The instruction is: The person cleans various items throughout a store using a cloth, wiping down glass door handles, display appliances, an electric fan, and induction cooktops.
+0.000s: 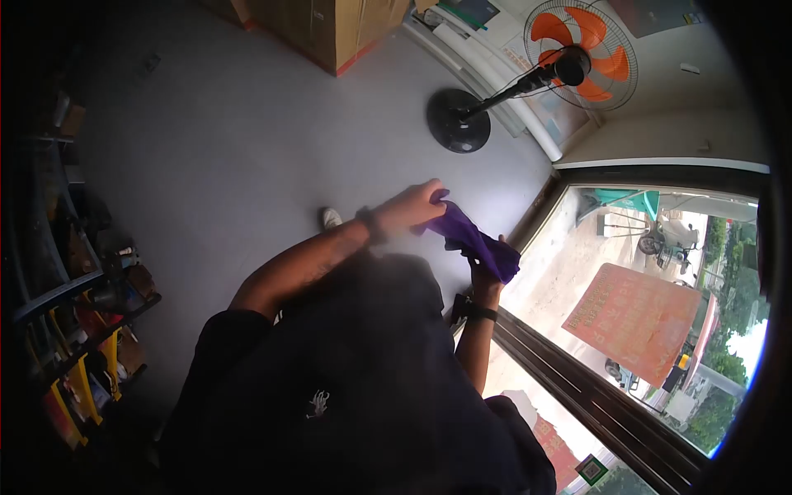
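Observation:
A purple cloth (466,235) is stretched between my two hands, bunched and slanting down to the right. My left hand (415,206), with a dark band at its wrist, pinches the cloth's upper left end. At the lower right end, my right hand (487,279) grips the cloth, which covers most of its fingers. A black watch or strap is on the right wrist. Both hands are held out in front of my dark shirt (330,363).
A standing fan (582,54) with orange blades rises from a round black base. A cardboard box (338,29) stands at the top. Glass panes with a red sign (634,323) are at the right. Shelves (91,330) holding assorted items line the left. Grey floor (206,140) lies between.

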A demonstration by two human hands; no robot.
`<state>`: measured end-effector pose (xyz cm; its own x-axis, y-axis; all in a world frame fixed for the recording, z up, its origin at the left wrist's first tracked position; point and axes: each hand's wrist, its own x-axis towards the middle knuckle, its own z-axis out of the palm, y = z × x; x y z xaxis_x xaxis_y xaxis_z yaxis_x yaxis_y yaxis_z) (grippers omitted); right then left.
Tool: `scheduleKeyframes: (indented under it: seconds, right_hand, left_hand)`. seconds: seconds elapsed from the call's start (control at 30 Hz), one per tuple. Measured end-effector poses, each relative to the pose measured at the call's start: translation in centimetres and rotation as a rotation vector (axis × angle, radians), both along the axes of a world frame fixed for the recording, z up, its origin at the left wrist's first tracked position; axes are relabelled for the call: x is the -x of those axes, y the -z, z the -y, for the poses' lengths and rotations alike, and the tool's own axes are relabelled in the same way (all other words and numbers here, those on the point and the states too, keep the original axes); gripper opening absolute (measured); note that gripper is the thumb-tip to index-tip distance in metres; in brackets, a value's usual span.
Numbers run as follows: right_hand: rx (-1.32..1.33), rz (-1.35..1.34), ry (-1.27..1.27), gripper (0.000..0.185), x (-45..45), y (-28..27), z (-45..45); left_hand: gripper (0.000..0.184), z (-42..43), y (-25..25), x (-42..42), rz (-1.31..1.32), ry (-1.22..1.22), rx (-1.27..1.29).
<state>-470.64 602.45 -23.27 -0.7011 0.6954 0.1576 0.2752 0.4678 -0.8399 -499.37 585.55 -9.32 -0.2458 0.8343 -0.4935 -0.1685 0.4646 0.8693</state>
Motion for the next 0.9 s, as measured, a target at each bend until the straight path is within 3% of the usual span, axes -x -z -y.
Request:
scheduleKeyframes:
  seconds: [0.07,0.13,0.17,0.2,0.27,0.3,0.4,0.47,0.57,0.6,0.67,0.7,0.77,0.83,0.87,0.9]
  right_hand:
    - [-0.494,0.122,-0.196,0.073,8.1,-3.5,0.1]
    - [-0.165,-0.025,-0.106,0.049,16.6,-6.2,1.4]
    - [-0.010,-0.117,-0.052,0.037,20.8,-7.6,2.0]
    - [0.512,-0.326,0.074,0.013,25.1,-9.9,3.5]
    - [0.546,-0.429,0.068,0.006,31.7,-10.3,4.1]
    - [0.562,-0.480,0.063,0.011,35.0,-10.5,4.3]
    - [-0.399,-0.216,-0.194,0.017,42.2,-9.1,1.1]
    - [0.498,-0.559,-0.205,0.029,48.5,-8.5,2.0]
    - [1.391,-0.652,-0.033,0.037,57.9,-9.7,3.1]
    - [1.330,-0.647,-0.134,0.036,61.3,-8.6,3.6]
    - [1.182,-0.675,-0.361,0.034,69.1,-7.0,5.1]
    - [0.947,-0.569,-0.403,0.033,73.6,-7.0,5.8]
    - [0.470,-0.334,-0.484,0.031,81.1,-6.9,7.7]
    - [0.353,-0.262,-0.562,0.035,88.0,-9.0,10.2]
    - [0.292,-0.247,-0.585,0.037,91.2,-10.1,11.6]
    - [0.397,-0.260,-0.632,0.035,94.0,-10.8,13.0]
  left_hand:
    - [0.047,4.0,1.3,4.3,0.014,-0.104,0.019]
    - [0.049,7.0,6.4,8.7,-0.147,-0.178,-0.112]
    - [0.048,8.1,5.8,11.0,-0.114,-0.095,-0.036]
    - [0.048,8.9,6.5,12.8,-0.118,-0.087,-0.037]
    - [0.047,9.7,7.2,16.3,-0.111,-0.078,-0.017]
    - [0.046,9.9,6.9,18.2,-0.103,-0.073,0.005]
    - [0.044,9.8,8.1,23.8,-0.247,-0.032,-0.064]
    - [0.046,9.3,13.0,28.5,-0.365,0.071,-0.179]
    - [0.052,11.0,10.8,36.5,-0.024,0.086,-0.101]
    - [0.055,11.8,10.2,38.8,0.134,0.081,-0.062]
    - [0.057,13.6,11.8,43.2,-0.044,0.040,-0.106]
    - [0.059,14.1,11.6,46.1,-0.148,0.007,-0.141]
    - [0.056,16.4,10.4,50.8,0.106,-0.243,-0.176]
    - [0.053,19.2,7.9,56.4,0.336,-0.483,-0.101]
    - [0.050,20.9,7.2,58.6,0.421,-0.648,-0.211]
    - [0.047,22.5,6.6,59.8,0.503,-0.807,-0.330]
